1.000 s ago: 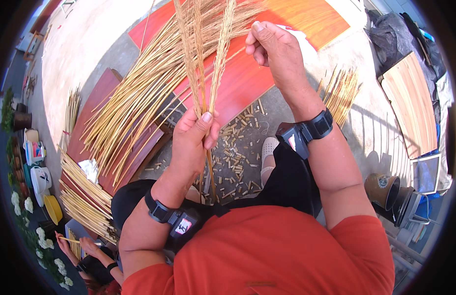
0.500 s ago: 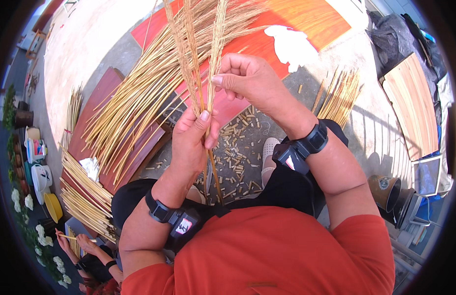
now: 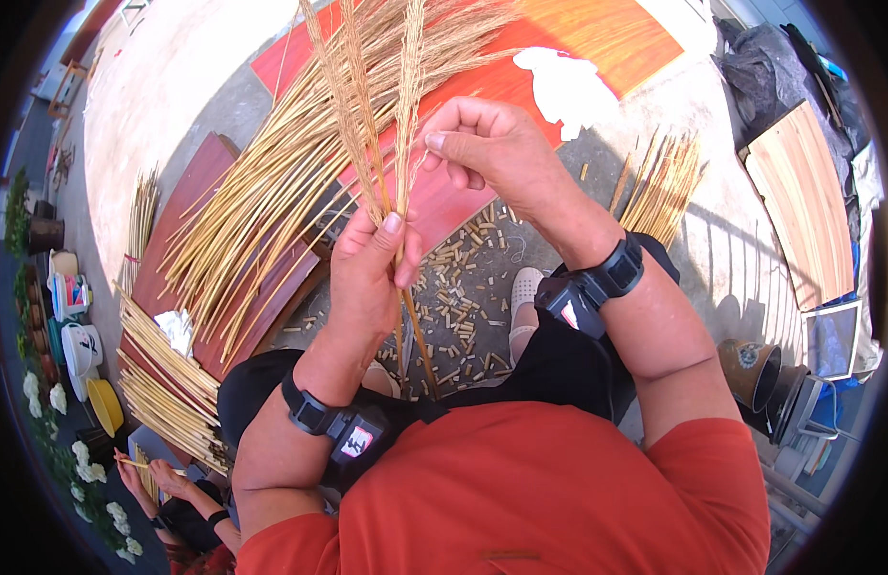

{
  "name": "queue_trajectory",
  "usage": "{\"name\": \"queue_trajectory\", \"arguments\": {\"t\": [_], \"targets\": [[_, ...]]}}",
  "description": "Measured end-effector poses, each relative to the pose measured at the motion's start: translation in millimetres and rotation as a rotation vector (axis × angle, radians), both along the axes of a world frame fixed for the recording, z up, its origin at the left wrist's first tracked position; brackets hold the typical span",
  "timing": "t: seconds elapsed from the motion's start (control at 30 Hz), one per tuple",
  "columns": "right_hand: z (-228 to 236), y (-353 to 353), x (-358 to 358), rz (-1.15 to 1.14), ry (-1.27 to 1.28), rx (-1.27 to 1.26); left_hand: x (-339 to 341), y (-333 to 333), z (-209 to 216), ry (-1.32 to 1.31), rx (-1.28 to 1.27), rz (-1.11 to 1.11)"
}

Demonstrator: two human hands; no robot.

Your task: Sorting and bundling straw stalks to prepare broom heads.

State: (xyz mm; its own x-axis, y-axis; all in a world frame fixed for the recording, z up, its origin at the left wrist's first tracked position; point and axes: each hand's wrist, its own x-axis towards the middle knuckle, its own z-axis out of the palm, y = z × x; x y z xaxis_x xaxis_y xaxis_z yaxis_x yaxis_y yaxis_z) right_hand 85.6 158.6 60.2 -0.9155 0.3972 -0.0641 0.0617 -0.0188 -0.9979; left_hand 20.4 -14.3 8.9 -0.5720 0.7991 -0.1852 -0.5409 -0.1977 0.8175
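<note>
My left hand (image 3: 367,259) is closed round three plumed reed stalks (image 3: 409,86) just below their feathery heads. The plumes fan upward from the grip, and the bare stems run down between my knees. To their right, my right hand (image 3: 492,153) pinches a thin wisp between thumb and forefinger, beside the rightmost plume. Whether that wisp is still joined to the plume I cannot tell. Beyond both hands, a large heap of similar stalks (image 3: 243,211) lies with its plumes toward the far side.
Cut stem pieces (image 3: 463,287) litter the ground by my shoes. The heap rests across a dark red board (image 3: 190,187) and an orange-red board (image 3: 616,43). A stalk bundle (image 3: 664,187) stands at right. At lower left, another person's hands (image 3: 166,474) hold a stalk.
My right hand has drawn slightly away from the rightmost plume, with a wisp now visible at its fingertips. My left hand and the stalks have shifted a little to the left.
</note>
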Motion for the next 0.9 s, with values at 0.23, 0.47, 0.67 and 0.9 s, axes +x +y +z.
{"name": "queue_trajectory", "arguments": {"t": [0.23,0.47,0.67,0.9], "targets": [[-7,7,-1,-0.003,0.053,-0.136,3,0,-1,0.069,-0.048,-0.028],[-8,10,0,0.052,0.082,-0.325,5,1,-2,0.064,-0.046,-0.029],[-6,9,1,0.036,0.070,-0.190,6,0,-2,0.071,-0.067,-0.025],[-1,6,3,0.013,0.024,-0.079,5,-1,0,0.059,-0.055,-0.033]]}}
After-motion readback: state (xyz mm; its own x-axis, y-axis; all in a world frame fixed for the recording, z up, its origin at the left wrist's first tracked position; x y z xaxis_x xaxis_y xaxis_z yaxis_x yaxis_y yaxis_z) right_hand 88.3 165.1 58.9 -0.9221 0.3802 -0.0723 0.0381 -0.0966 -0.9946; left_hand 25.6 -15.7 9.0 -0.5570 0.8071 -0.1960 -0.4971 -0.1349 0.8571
